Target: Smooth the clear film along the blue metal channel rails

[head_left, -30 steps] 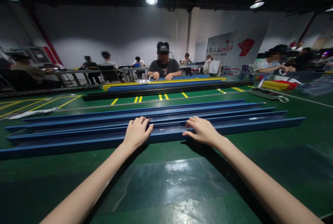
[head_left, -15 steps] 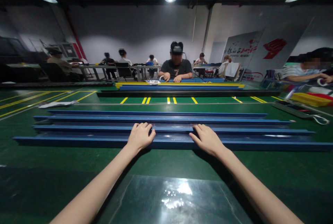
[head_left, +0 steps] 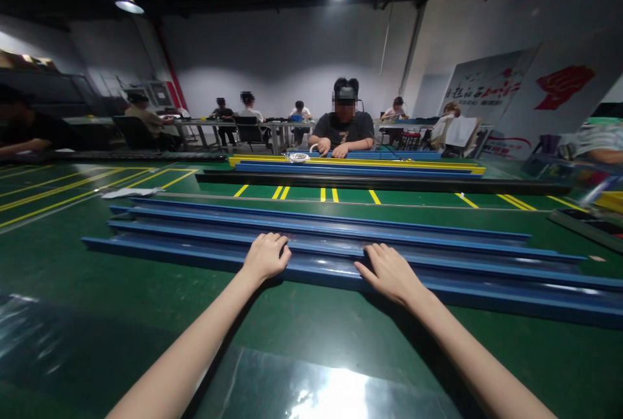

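Observation:
Two long blue channel rails or more lie side by side across the table; the nearest blue channel rail (head_left: 321, 266) passes under both hands. My left hand (head_left: 266, 255) grips it left of centre, fingers bent over the far ridge and thumb along the near side. To the right, my right hand (head_left: 389, 270) holds the same rail, its fingers curled over the ridge and its thumb pointing inward. Fingertips of both hands are partly hidden by the channel. Behind lie the other blue rails (head_left: 311, 220), parallel and close together.
Beyond the rails, a black rail (head_left: 379, 183), yellow rails (head_left: 428, 163) and a clear-wrapped coil (head_left: 298, 157) lie before a seated person (head_left: 343, 124). A white sheet (head_left: 131, 192) is at left; a grey device (head_left: 586, 227) is at right. Clear film (head_left: 263, 380) covers the near green table (head_left: 185, 315).
The view has shifted and tilted, so the rails now slope down toward the right and their left ends appear farther in. Both hands keep their places on the near rail.

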Demonstrator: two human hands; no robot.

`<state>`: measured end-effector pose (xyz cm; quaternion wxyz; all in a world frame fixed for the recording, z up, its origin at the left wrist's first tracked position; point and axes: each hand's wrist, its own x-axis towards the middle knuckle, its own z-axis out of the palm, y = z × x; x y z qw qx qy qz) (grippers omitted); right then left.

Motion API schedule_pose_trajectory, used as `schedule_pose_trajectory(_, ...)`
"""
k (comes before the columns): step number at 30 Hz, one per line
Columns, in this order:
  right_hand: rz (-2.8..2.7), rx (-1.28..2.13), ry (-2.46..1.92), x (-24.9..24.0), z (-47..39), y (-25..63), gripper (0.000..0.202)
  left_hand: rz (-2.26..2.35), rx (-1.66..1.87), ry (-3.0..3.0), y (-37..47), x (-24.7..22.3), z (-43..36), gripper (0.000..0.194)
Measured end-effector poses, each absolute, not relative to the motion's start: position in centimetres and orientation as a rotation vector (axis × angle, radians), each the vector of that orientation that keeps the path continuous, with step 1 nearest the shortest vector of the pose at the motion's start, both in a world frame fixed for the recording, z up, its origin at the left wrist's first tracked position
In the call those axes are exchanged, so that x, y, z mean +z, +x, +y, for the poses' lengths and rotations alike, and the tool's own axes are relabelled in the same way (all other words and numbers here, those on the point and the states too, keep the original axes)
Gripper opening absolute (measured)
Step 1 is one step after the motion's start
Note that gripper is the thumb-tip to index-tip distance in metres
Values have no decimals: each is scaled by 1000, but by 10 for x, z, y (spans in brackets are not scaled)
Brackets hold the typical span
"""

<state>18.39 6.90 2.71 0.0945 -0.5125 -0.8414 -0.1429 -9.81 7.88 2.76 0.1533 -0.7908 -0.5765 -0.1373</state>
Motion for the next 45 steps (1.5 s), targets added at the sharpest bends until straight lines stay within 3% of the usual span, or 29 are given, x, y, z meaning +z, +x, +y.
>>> schedule_pose_trajectory(27, -2421, -233, -1348, 13, 143, 210, 37, -1842, -317, -2213, -71, 27, 131, 26)
schedule_pose_trajectory(45, -2434, -382, -1538, 17, 135, 205, 42, -1833, -358, -2242, -69, 29, 130, 29)
